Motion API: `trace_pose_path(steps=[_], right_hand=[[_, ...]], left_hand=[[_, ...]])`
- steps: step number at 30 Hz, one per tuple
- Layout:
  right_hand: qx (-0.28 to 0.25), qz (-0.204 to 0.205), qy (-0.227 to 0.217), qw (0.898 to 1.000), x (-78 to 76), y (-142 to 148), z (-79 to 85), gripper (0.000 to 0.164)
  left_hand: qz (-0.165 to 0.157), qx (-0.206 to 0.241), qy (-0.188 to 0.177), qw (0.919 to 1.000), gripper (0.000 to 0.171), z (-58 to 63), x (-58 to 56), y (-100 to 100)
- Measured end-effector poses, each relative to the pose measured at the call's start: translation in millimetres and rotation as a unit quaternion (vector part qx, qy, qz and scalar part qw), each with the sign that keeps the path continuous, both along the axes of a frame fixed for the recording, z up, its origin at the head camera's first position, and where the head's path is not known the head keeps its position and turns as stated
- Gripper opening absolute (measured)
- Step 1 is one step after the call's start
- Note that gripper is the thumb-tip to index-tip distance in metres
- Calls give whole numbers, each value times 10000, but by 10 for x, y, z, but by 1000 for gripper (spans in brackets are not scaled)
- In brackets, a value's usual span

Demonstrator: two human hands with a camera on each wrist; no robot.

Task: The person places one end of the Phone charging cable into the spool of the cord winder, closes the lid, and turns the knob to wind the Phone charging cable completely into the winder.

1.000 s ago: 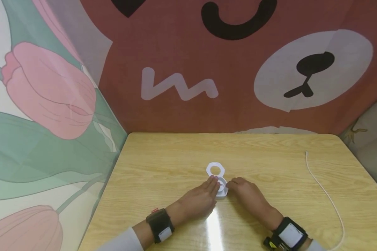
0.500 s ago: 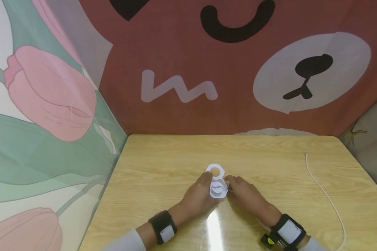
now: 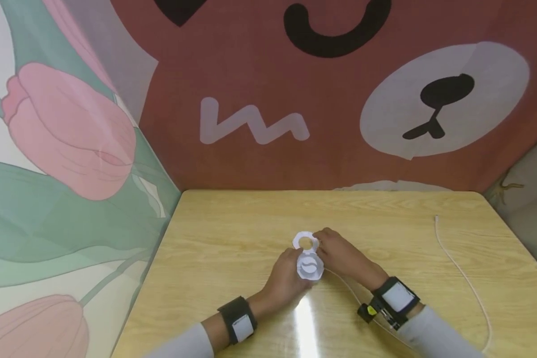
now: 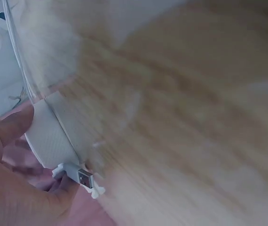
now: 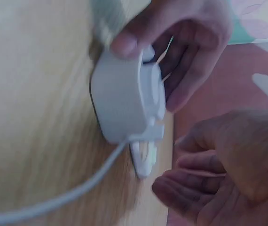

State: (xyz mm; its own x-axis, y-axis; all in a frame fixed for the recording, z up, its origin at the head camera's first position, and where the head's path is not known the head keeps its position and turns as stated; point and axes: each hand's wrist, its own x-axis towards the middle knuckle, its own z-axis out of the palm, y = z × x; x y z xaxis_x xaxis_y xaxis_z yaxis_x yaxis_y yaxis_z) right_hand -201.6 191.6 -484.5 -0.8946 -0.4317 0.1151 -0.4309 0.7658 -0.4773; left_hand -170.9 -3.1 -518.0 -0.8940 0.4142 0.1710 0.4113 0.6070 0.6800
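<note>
A white, many-sided cable case (image 3: 310, 272) stands at mid-table with its ring-shaped lid (image 3: 297, 238) swung back. My left hand (image 3: 281, 278) grips the case from the left, thumb on its rim. In the left wrist view, a USB plug (image 4: 76, 175) pokes out beside the fingers. A white cable (image 5: 89, 183) leaves the case's side facing my right hand. My right hand (image 3: 343, 252) is beside the lid, fingers bent loosely; in the right wrist view its fingertips look apart from the lid (image 5: 143, 165), with nothing between them.
The cable (image 3: 349, 288) runs under the right wrist toward the near edge. At the table's right, another stretch of white cable (image 3: 464, 278) curves up to a small plug (image 3: 436, 218). A printed cloth (image 3: 250, 164) hangs behind the wooden table (image 3: 223, 219).
My left hand has moved from over the case to gripping its side, uncovering the inside. My right hand has left the cable at the case's right side and moved up beside the lid.
</note>
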Motion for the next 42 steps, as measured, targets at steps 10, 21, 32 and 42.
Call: trace_pose_path(steps=[10,21,32,42], right_hand=[[423,637,-528,9957,-407,-176,2,37],[5,-18,-616,9981,-604,-190,-11,25],[-74,84,609,9981,-132,-243,310,11],[208,603,907,9938,349,-201,152,20]], left_hand=[[-94,211,-153,9996,58,24,-58,-29],[174,415,-721,9964,64,45,-124,29],[359,907,-1065,9895,76,-33,-120,-5],[510,722,-1165,9892,62,-26,-111,7]])
